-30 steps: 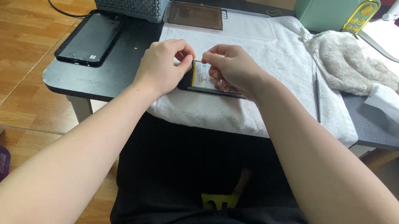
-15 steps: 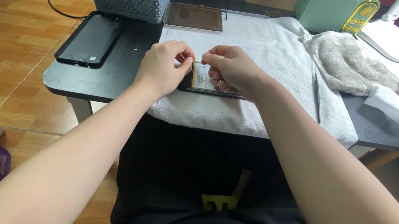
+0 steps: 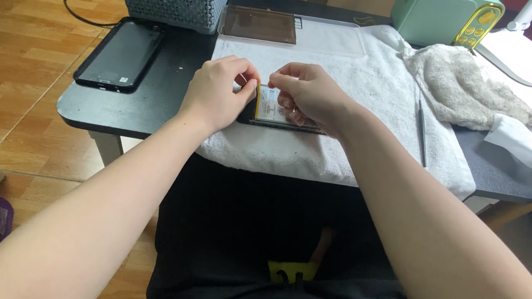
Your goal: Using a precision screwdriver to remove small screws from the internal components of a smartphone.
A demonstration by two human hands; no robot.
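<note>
Opened phone lies on the white towel at the worktop's near edge; left hand and right hand pinch its pale battery. Thin, fragile; best held by the edges.

Opened phone, dark-framed, lying flat on the white towel near the bench's front edge. Its pale, yellow-edged battery faces up; my two hands cover both ends, so its full outline cannot be seen.
</note>
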